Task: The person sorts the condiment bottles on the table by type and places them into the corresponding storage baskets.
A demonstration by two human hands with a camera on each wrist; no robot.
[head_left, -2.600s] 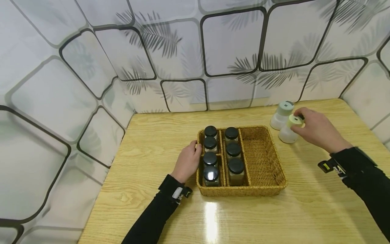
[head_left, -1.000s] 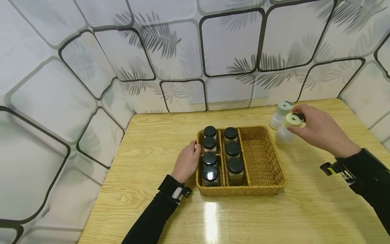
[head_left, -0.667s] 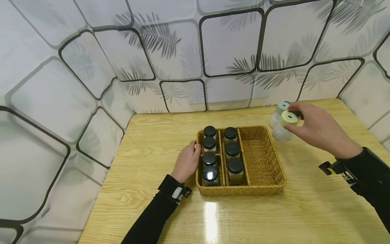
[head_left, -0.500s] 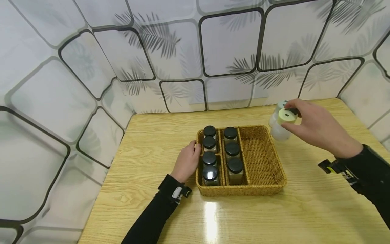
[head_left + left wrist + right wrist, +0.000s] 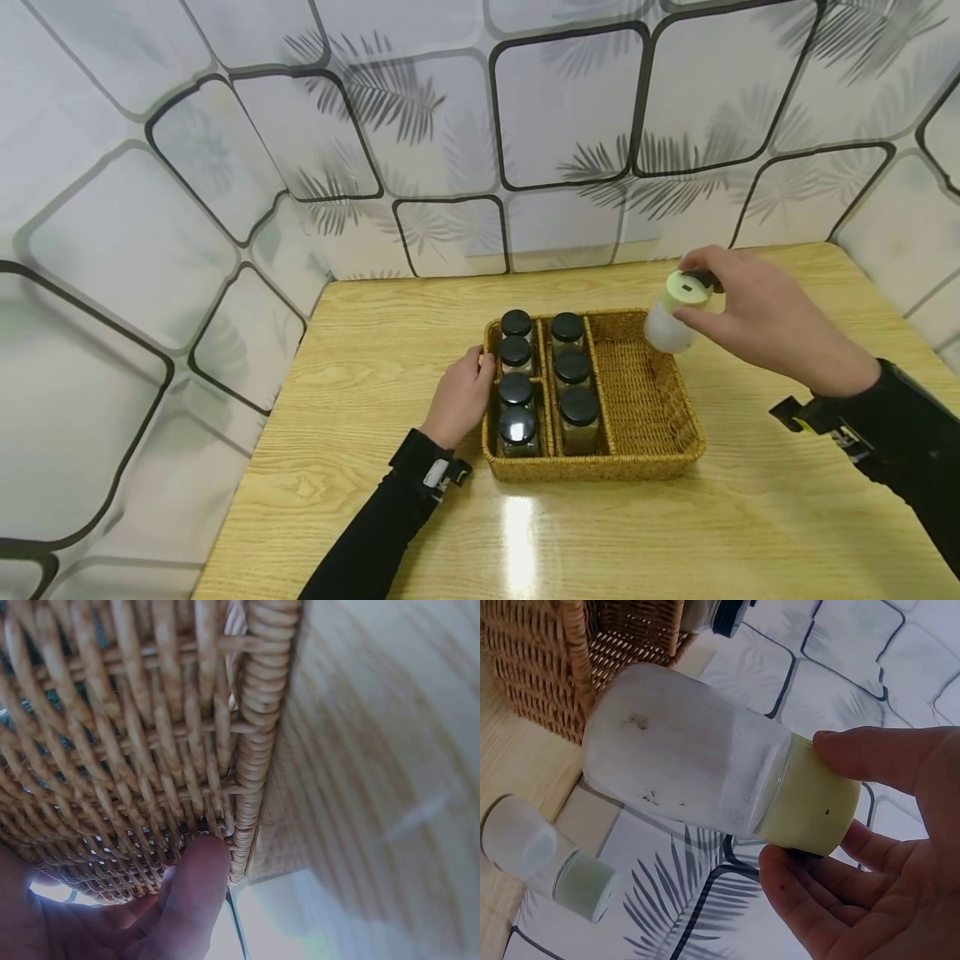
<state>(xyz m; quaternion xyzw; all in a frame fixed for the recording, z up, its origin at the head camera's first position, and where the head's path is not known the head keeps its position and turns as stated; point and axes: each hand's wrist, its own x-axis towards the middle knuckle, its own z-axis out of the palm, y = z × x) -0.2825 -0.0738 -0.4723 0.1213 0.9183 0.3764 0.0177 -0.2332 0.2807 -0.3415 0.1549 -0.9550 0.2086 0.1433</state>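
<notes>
My right hand (image 5: pixel 772 321) pinches the pale yellow lid of a seasoning shaker (image 5: pixel 667 329) between thumb and fingers. The shaker's clear body, filled with white contents, hangs tilted over the back right corner of a wicker basket (image 5: pixel 592 472). My left hand (image 5: pixel 461 396) grips the basket's left side, its thumb (image 5: pixel 199 889) against the woven wall in the left wrist view. Several jars with black lids (image 5: pixel 573 367) stand in the left and middle compartments; the right compartment holds nothing.
A second shaker with a pale green lid (image 5: pixel 585 885) stands on the wooden table (image 5: pixel 360 350), seen in the right wrist view; my right hand hides it in the head view. Patterned wall covering (image 5: pixel 570 108) borders the table at the back and sides.
My right hand has lifted the yellow-lidded shaker off the table and carried it left to the basket's back right corner. The left hand and basket have hardly moved.
</notes>
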